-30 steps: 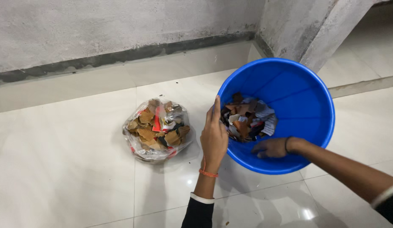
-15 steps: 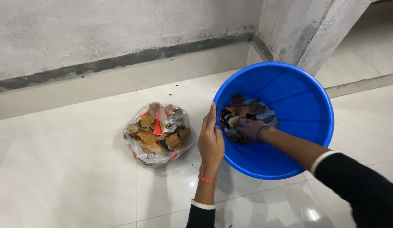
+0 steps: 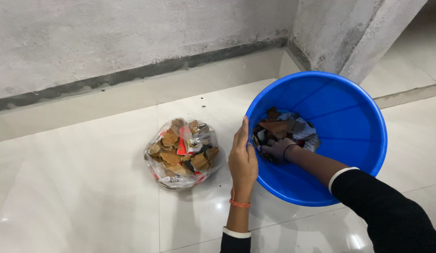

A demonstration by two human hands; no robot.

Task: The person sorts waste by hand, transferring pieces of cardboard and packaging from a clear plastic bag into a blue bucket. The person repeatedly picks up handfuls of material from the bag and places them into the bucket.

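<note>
A clear bag of scraps lies on the white floor. Just right, the left hand grips the blue tub's rim, fingers together. The right hand is inside, fingers curled on scraps (paper and cardboard bits).

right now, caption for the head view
Left hand steadies a tilted blue tub; right hand digs into scraps inside.
</note>
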